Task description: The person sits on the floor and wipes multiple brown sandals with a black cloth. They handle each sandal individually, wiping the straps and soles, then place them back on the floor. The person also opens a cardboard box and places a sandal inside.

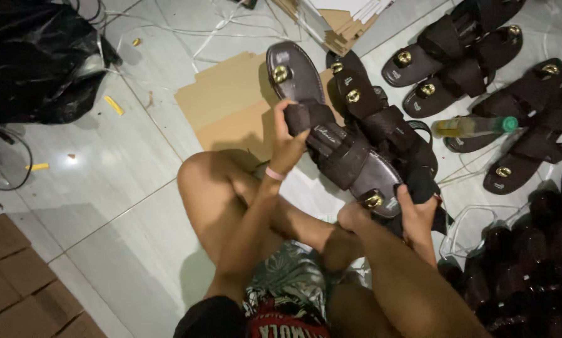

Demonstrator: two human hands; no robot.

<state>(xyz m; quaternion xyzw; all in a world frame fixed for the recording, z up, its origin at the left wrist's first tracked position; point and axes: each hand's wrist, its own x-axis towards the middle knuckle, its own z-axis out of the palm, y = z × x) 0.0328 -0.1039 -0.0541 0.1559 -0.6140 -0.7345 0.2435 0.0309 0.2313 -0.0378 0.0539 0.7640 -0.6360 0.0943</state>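
Observation:
I sit on a tiled floor with my legs folded. My left hand (287,141) grips the wide strap of a dark brown sandal (295,78) with a gold toe stud. My right hand (417,213) holds another dark brown sandal (368,172) by its toe end, together with a bit of black cloth. The two sandals overlap between my hands. Two more sandals (381,112) of the same kind lie just behind them.
Several matching sandals (475,56) lie at the upper right, with a small green-capped bottle (475,126) among them. Flat brown cardboard (231,103) lies under the sandals. A black plastic bag (37,56) is upper left, cartons (24,281) lower left, dark shiny items (531,263) lower right.

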